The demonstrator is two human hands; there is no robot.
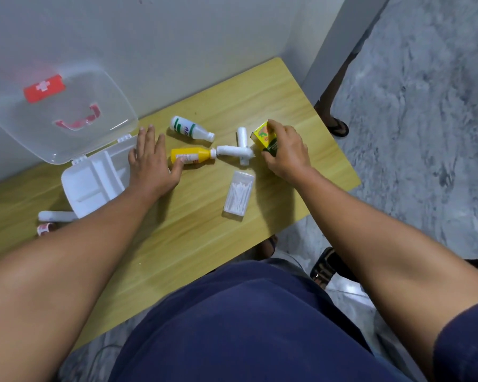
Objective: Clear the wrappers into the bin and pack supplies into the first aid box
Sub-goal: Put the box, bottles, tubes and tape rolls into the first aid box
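The first aid box [86,186] stands open at the left of the wooden table [193,244], its clear lid [64,114] leaning on the wall. My left hand [152,161] lies flat beside the box, fingers spread, its thumb touching a yellow bottle [191,156] that lies on its side. My right hand [286,151] grips a small yellow and green carton [263,136]. Two white gauze rolls [242,148] lie crossed between the bottle and the carton. A white bottle [189,128] lies behind them. A clear box of cotton swabs [238,197] lies nearer me.
Another white roll [56,215] and a red-and-white tape roll [45,228] lie left of the box, near the table's front edge. A second person's sandalled foot [338,127] stands past the table's far right corner. No bin is in view.
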